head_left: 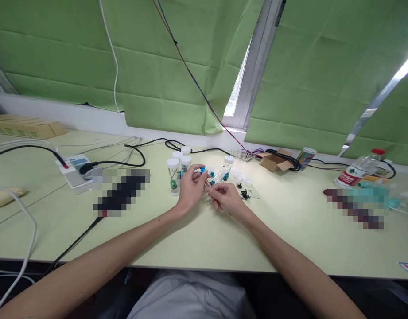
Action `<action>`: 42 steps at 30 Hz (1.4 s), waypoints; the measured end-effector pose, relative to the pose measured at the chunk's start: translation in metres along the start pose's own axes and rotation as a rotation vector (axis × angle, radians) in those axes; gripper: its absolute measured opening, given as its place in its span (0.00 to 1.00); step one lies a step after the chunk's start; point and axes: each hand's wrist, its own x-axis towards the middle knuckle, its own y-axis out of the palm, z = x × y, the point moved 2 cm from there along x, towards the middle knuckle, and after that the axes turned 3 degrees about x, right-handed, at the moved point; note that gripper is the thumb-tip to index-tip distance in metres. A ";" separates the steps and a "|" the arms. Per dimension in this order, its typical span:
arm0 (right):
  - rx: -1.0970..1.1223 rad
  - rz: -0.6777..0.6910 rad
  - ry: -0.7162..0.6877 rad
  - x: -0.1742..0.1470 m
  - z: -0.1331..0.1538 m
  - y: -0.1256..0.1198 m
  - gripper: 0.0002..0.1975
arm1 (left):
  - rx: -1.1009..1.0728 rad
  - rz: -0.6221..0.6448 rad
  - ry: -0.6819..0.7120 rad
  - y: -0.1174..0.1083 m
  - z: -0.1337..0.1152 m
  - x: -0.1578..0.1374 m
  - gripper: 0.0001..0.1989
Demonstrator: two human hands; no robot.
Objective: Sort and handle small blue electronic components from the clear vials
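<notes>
Between the near and far edges of a pale, smooth-topped desk [290, 235], I hold a small bright-blue piece [203, 170] in the grip of my left hand [191, 188], thumb and fingers closed on it. My right hand [231, 200] meets it from the side of the desk's right edge, fingertips drawn together just below the blue; whether that grip has hold of anything, I cannot tell. Clear cylindrical vials with white caps [173, 177] stand just beside my left hand; small black pieces with thin, wire-like strands [246, 195] lie toward the right edge. Fine work at this spot, I judge, calls for a light but firm left pinch, small straight moves from the right, and knuckles kept off the vials, which could tip.
</notes>
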 end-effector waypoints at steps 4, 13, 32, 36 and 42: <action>-0.016 0.002 0.005 0.000 0.001 0.001 0.19 | 0.011 -0.016 0.035 0.001 -0.001 -0.002 0.18; -0.002 0.022 -0.015 -0.003 0.007 0.003 0.19 | 0.098 -0.043 0.110 0.001 -0.004 -0.006 0.15; -0.033 0.016 -0.032 -0.004 0.007 0.003 0.18 | 0.144 -0.069 0.091 0.001 0.000 -0.006 0.16; -0.018 0.015 -0.041 -0.003 0.007 0.003 0.18 | 0.173 -0.048 0.099 0.001 0.000 -0.008 0.15; -0.040 -0.034 -0.067 -0.004 0.010 0.003 0.19 | 0.193 0.001 0.150 0.004 -0.003 -0.009 0.18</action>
